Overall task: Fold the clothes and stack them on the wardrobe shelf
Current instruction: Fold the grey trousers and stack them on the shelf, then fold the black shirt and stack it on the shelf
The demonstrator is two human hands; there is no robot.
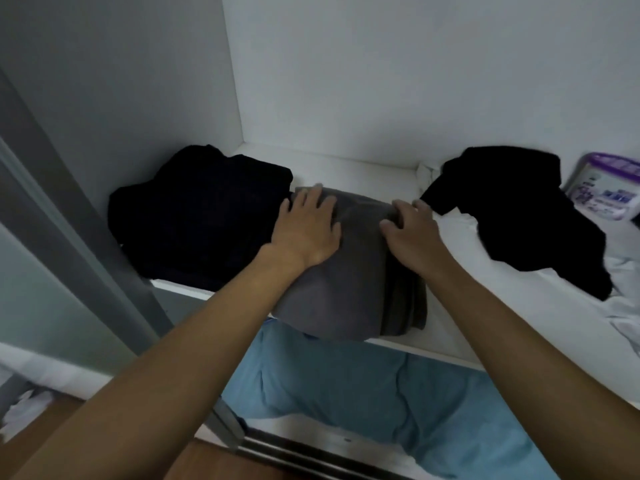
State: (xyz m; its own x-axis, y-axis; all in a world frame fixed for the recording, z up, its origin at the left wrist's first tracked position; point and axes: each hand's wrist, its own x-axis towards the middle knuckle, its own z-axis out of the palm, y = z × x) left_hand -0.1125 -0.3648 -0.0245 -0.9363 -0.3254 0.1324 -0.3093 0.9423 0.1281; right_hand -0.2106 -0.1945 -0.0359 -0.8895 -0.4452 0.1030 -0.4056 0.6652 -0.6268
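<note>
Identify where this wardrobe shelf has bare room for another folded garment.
Free: the white shelf strip behind the grey folded garment, between the dark clothes pile and the crumpled black garment. Crowded: left corner and right end.

Wardrobe interior: plain white back wall [381,81] and greyer left side wall [138,81], meeting above the far left corner of the white shelf [360,173]. Grey sliding door frame [86,223], left. Metal door track [311,455], below. Brown wood floor [38,424]. Light dim, even.
</note>
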